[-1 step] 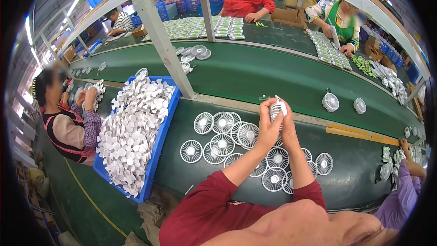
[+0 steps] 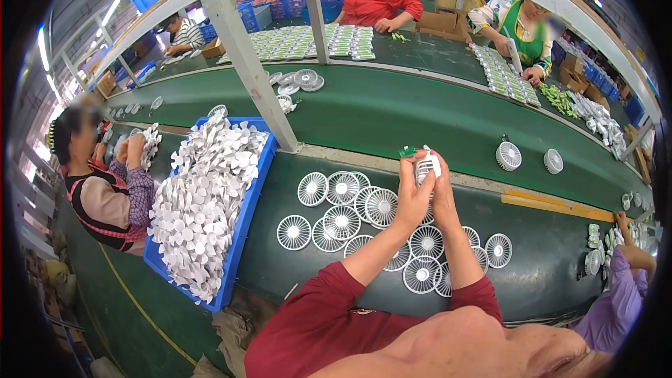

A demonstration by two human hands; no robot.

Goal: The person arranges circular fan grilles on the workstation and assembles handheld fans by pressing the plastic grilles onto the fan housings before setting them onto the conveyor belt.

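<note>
My left hand (image 2: 413, 198) and my right hand (image 2: 444, 194) are raised together above the bench, fingers closed round a small white fan head (image 2: 424, 166) with a slatted cage. A small green circuit board (image 2: 407, 152) sticks out beside the fan head, by my left fingertips. My fingers hide most of the fan head. Below and around my forearms lie several white round fan grilles (image 2: 342, 222), some overlapping, flat on the dark green bench (image 2: 539, 266).
Left of the grilles, a blue crate (image 2: 241, 238) is heaped with white fan blades (image 2: 199, 210). A grey post (image 2: 245, 56) rises behind it. Beyond a ledge runs a green conveyor (image 2: 406, 112) carrying fan heads (image 2: 509, 157). Co-workers sit at left, right and across.
The green circuit board at my left fingertips has turned, from nearly edge-on to showing its green face. My hands and the fan head stay almost in place.
</note>
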